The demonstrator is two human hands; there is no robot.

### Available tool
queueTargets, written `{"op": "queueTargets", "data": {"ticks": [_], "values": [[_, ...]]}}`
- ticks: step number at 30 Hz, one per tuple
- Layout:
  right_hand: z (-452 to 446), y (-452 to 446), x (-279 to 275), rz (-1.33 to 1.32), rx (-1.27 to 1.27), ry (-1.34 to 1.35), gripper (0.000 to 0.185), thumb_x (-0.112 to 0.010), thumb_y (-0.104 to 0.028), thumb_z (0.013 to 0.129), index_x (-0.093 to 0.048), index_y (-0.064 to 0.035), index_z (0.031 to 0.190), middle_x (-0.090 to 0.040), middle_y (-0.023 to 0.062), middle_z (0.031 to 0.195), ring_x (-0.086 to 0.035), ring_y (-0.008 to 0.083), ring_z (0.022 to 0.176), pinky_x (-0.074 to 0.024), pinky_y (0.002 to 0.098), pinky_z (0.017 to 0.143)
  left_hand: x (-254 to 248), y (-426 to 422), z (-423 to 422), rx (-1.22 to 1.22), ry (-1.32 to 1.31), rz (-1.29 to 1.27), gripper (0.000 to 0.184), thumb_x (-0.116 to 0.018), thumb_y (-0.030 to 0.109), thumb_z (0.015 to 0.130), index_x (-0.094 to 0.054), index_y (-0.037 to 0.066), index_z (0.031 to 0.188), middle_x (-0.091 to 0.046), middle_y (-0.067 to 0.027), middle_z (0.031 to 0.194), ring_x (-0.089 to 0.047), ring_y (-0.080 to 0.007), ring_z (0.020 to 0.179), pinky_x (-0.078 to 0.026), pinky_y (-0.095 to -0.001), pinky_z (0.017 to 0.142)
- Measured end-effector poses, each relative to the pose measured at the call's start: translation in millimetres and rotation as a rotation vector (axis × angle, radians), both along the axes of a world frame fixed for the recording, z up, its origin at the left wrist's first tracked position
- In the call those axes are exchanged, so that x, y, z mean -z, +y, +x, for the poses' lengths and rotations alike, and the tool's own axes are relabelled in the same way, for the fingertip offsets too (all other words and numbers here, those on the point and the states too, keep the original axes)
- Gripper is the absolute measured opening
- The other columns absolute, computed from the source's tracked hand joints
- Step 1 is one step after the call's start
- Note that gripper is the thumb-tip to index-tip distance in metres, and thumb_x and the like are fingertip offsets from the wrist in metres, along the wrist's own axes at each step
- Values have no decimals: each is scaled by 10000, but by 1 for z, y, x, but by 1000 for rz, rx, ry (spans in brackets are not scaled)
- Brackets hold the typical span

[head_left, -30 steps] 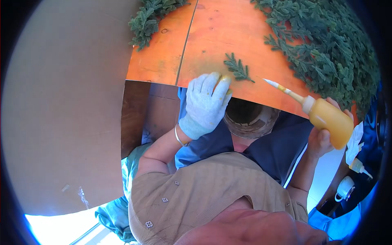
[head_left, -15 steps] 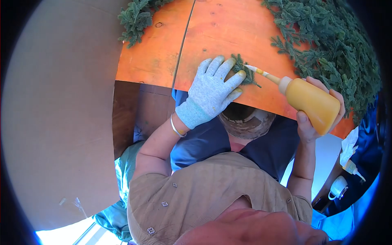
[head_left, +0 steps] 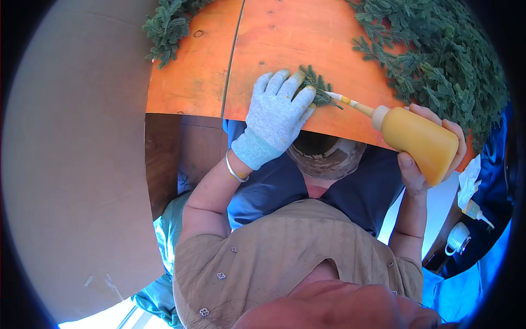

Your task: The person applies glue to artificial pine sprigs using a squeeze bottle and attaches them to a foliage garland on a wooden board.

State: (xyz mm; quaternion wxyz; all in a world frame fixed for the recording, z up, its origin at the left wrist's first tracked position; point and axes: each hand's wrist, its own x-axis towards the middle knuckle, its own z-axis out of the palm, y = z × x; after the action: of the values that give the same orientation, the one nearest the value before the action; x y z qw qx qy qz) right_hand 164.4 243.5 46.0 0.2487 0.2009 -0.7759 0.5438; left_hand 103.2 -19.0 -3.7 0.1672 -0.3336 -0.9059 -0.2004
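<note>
On the orange board [head_left: 296,33], near its front edge, lies a small green sprig [head_left: 323,90]. My left hand [head_left: 276,109], in a pale glove with yellow-stained fingertips, has its fingers on the left side of this sprig; part of the sprig is hidden by them. My bare right hand [head_left: 438,148] is wrapped round a squeeze bottle of yellow-orange liquid [head_left: 419,140]. The bottle is tilted, and its long nozzle points left, with the white tip at the sprig's right side.
A large heap of green branches [head_left: 455,60] covers the board's right side. More greenery [head_left: 167,30] is at the upper left, beside a big brown panel [head_left: 76,153]. Below the board edge is a round container [head_left: 329,162]. A white cup [head_left: 458,239] and a smaller bottle [head_left: 474,210] are at lower right.
My left hand has moved from the board's edge onto the sprig, and its fingers have drawn closer together. The bottle in my right hand has moved left, bringing its nozzle tip to the sprig.
</note>
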Motion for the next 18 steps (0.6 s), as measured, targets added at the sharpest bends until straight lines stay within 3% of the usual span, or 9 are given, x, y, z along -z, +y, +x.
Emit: {"op": "queueTargets", "data": {"ticks": [9, 18], "values": [[21, 13, 1, -23, 49, -9, 849, -821, -256, 737, -236, -37, 1312, -558, 299, 1154, -623, 317, 1020, -494, 388, 888, -2, 5, -8, 7, 54, -32, 216, -686, 140, 761, -637, 108, 969, -589, -103, 1025, -545, -303, 997, -395, -437, 887], [55, 25, 3, -128, 244, -59, 852, -811, -353, 733, -266, -30, 1302, -569, 299, 1140, -627, 334, 1004, -501, 394, 873, -5, 7, -6, 19, 131, 47, 228, -665, 80, 724, -584, 76, 936, -558, -92, 969, -541, -292, 950, -399, -433, 851]]}}
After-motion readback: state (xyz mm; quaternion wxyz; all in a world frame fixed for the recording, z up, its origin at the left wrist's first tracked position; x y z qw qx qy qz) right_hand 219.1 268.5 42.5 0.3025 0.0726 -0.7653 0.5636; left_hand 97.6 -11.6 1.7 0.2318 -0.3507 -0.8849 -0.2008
